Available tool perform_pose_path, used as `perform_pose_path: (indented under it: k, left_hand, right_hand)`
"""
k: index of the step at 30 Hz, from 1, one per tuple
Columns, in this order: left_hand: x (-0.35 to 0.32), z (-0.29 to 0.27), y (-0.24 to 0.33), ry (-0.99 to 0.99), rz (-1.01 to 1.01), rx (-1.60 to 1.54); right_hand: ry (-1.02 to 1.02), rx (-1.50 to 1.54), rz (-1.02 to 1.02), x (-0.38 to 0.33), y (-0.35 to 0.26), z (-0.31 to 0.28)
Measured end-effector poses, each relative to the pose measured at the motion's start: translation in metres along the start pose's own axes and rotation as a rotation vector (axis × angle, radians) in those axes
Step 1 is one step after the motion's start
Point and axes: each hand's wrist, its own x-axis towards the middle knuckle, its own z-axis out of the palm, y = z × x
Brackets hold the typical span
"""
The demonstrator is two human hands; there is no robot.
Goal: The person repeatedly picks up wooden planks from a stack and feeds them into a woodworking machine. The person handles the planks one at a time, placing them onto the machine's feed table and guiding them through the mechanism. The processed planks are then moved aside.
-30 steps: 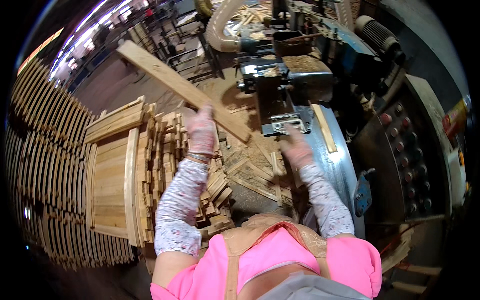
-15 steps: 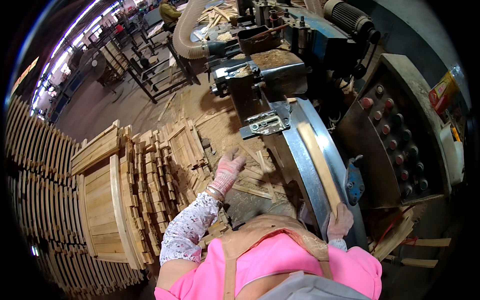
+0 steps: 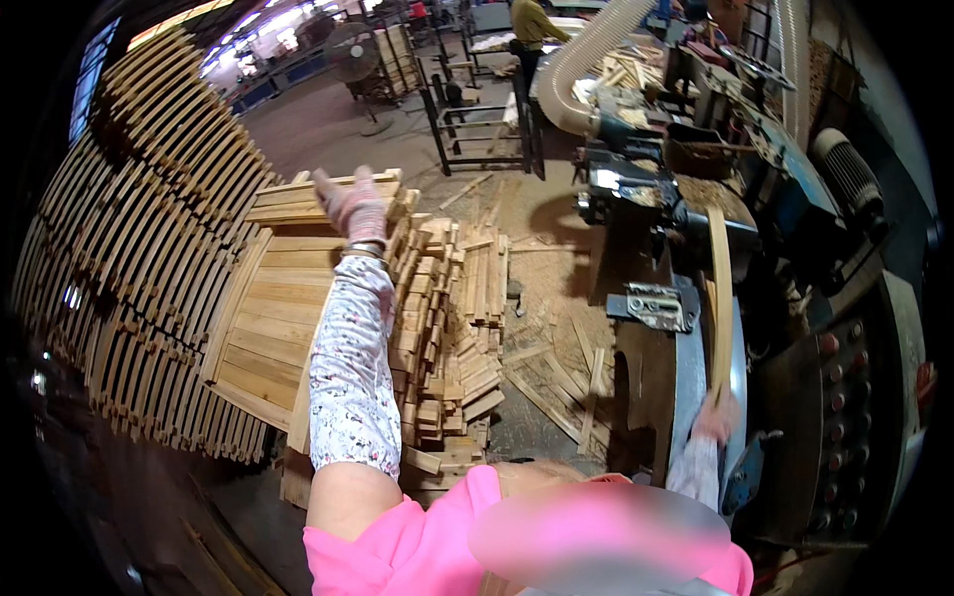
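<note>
My right hand (image 3: 714, 415), in a pinkish glove, is closed round the near end of a long wooden strip (image 3: 720, 298). The strip points away from me above the machine's metal bed (image 3: 688, 397), its far end near the cutting unit. A second piece of wood shows partly beneath it. On the left, my gloved left hand (image 3: 355, 211) stretches out over a stack of wooden strips (image 3: 273, 308), thumb and fingers apart. It is nearest the strips lying across the top far end of the stack; whether it touches them I cannot tell.
A metal guide block (image 3: 656, 307) sits at the bed's left edge. To the right stands a button panel (image 3: 840, 427). Offcuts (image 3: 561, 382) and sawdust cover the floor between stack and machine. Tall racks of slats (image 3: 129, 288) rise at far left. Another person (image 3: 534, 30) stands at the back.
My left hand has moved left and away from me, from above the floor to over the stack. The view has turned left. My right hand still holds a wooden strip.
</note>
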Motion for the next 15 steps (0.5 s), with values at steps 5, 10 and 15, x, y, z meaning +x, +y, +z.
perform_pose_path:
  k: [5,10,15]
  left_hand:
    - [0.089,-0.026,-0.087,0.134,-0.658,0.065]
    - [0.100,-0.021,-0.137,0.003,-0.910,-0.213]
    - [0.101,-0.008,-0.141,-0.055,-0.913,-0.429]
  right_hand:
    - [-0.049,-0.167,0.064,-0.173,0.047,-0.098]
    - [-0.195,-0.220,-0.030,-0.243,0.146,-0.100]
    - [0.043,-0.186,-0.097,-0.134,0.050,-0.080]
